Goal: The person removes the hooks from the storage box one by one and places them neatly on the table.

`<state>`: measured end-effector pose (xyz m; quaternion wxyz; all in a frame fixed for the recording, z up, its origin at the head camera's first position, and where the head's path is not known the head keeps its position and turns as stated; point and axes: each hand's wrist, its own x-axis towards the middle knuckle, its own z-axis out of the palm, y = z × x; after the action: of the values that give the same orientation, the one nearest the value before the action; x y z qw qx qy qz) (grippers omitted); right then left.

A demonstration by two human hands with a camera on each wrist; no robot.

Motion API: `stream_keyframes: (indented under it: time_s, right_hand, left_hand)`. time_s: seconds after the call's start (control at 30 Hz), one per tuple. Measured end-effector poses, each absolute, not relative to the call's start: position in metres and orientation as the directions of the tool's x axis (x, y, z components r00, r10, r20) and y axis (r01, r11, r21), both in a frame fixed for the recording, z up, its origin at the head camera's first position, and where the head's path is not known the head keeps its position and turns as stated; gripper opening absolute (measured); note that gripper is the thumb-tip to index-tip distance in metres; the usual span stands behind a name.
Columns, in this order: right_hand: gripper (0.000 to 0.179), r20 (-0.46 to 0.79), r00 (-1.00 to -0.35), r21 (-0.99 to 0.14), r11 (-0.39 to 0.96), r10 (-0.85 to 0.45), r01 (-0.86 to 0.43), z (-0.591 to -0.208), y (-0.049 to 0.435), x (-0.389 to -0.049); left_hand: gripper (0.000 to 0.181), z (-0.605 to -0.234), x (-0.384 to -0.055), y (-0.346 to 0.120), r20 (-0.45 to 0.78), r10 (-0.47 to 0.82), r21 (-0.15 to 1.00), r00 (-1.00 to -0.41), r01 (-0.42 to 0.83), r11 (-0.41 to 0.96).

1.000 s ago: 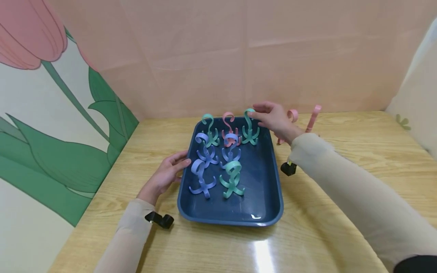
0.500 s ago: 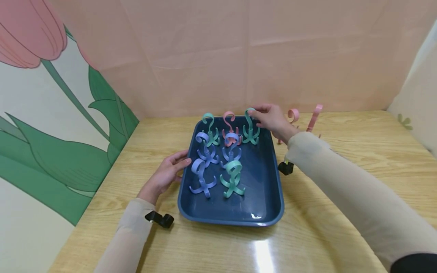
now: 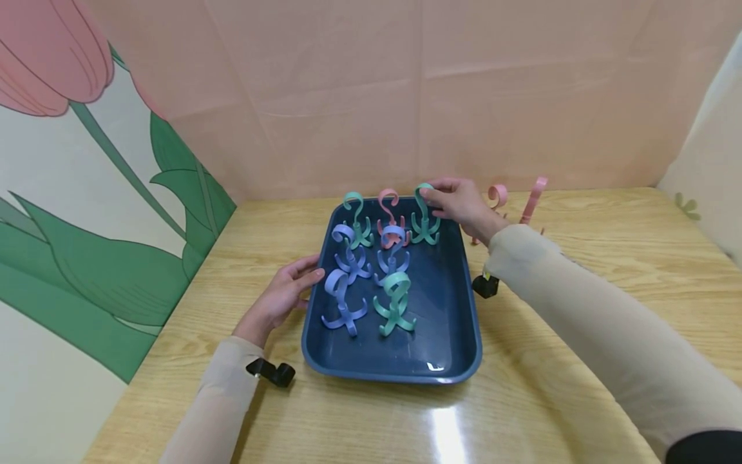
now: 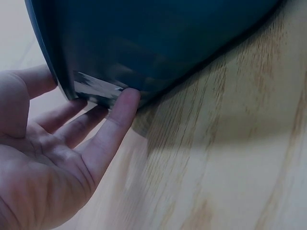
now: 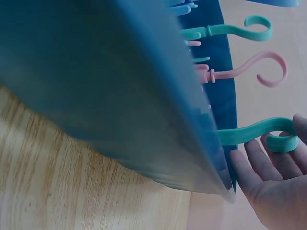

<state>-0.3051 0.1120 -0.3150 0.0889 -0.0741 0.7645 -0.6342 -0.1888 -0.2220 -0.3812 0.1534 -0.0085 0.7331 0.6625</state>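
Observation:
A navy blue tray [image 3: 446, 303] holds several claw hooks, each with a curled top over splayed prongs. My right hand [image 3: 464, 203] is at the tray's far right corner, thumb and fingers pinching the curled top of a green claw hook [image 3: 426, 231]. In the right wrist view, that hook's curl [image 5: 283, 143] lies among the fingers while its prongs are hidden behind the tray wall. On the tray's left side my left hand [image 3: 278, 296] grips the edge, thumb at the rim. Its other fingers [image 4: 125, 103] lie against the outer wall in the left wrist view.
In the tray's far row stand another green hook [image 3: 359, 232] and a pink hook [image 3: 390, 209]. Nearer are blue hooks [image 3: 346, 316] and a green hook [image 3: 395, 316]. Pink hooks [image 3: 532, 201] stand on the wooden table [image 3: 608, 258], partly behind the right arm. A curtain [image 3: 348, 96] hangs behind.
Over the last second the right wrist has shifted slightly left while its fingers stay on the green hook's curl. The left hand, the tray and the other hooks keep their places.

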Motion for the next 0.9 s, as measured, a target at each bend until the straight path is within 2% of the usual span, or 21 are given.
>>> stream_keyframes:
  time_s: [0.53,0.9]
  right_hand:
    - [0.039,0.008,-0.972,-0.991,0.127,-0.235,-0.039,-0.306,0.114,-0.296]
    - [0.041,0.015,-0.971,-0.990,0.136,-0.237,-0.049,-0.288,0.119,-0.282]
  left_hand:
    - [0.046,-0.382,-0.192,-0.224,-0.243,0.205,0.968,-0.948,-0.222,0.120]
    - [0.048,-0.365,-0.188,-0.221,-0.266,0.225,0.962,-0.937,-0.244,0.124]
